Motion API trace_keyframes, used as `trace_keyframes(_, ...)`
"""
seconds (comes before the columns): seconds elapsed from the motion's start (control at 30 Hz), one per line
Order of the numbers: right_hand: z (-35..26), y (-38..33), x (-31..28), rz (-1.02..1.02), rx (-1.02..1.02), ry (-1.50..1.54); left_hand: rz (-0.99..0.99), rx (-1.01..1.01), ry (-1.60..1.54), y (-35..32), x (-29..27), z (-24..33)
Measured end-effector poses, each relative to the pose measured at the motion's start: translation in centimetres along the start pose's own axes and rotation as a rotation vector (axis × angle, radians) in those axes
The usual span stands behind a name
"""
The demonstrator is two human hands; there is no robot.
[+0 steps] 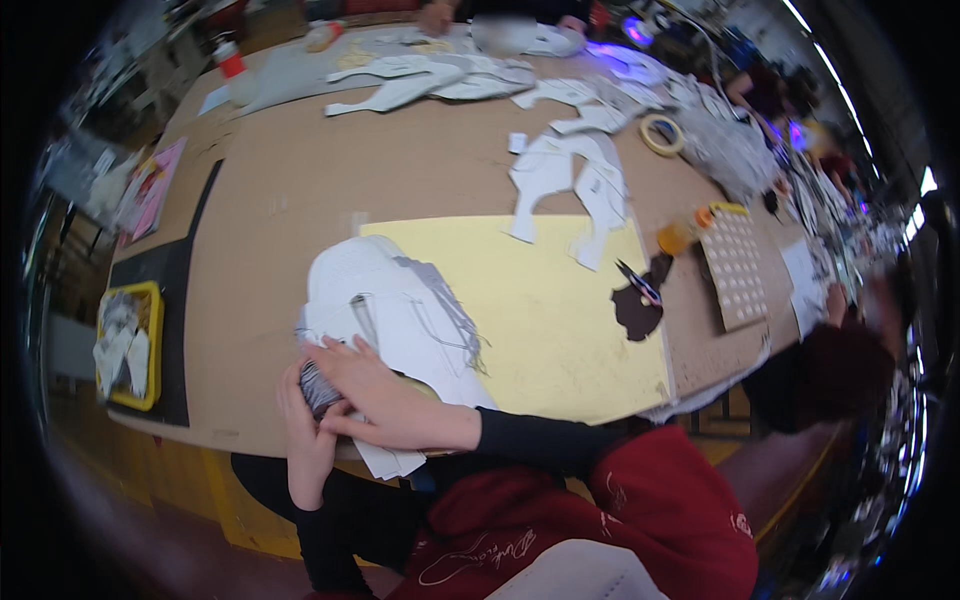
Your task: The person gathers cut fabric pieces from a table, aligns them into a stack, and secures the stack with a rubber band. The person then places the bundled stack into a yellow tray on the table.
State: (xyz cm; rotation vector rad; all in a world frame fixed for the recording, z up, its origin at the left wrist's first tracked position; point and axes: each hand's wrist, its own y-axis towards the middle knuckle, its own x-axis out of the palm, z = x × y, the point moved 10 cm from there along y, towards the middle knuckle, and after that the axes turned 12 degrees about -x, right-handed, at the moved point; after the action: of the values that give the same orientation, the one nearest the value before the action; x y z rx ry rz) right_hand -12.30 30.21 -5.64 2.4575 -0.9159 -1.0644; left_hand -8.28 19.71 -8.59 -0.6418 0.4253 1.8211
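Head view, hands (306,425) (385,398) on grey bundle (318,390), brown table (280,180), people (845,370) around

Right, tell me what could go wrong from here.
The white flaps jut past the near edge of the table, below the right hand; a forearm might bend them or drag them off.

Loose threads along one side of the white stack could snag and pull layers askew.

The snips lie loose on a brown piece; a careless sweep that way might meet their points.
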Motion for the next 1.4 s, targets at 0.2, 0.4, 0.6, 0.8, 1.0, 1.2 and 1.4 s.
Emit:
trace_keyframes(0.2,0.0,-0.3,0.0,-0.084,0.046,-0.091,0.067,0.128,0.1,-0.7,1.7,2.2)
trace_keyframes(0.4,-0.8,-0.5,1.2,-0.17,0.024,-0.175,0.035,0.131,-0.043,-1.7,2.3,1.2)
trace_keyframes(0.6,-0.8,-0.8,0.3,-0.166,0.056,-0.159,0.011,0.239,-0.097,-0.8,2.0,1.2)
trace_keyframes(0.8,-5.3,2.7,-6.8,-0.06,0.092,-0.165,0.069,0.245,-0.306,-0.8,1.1,1.1)
trace_keyframes(1.0,-11.1,14.7,-3.7,-0.132,-0.316,-0.242,0.117,-0.08,-1.384,0.4,-0.9,-5.4)
trace_keyframes(1.2,-4.0,27.8,8.1,-0.124,-0.572,-0.341,0.17,-0.145,-2.031,0.8,0.5,-10.1)
trace_keyframes(1.4,3.2,33.0,18.3,-0.279,-0.567,-0.683,0.235,-0.16,-2.034,0.1,-0.4,-10.6)
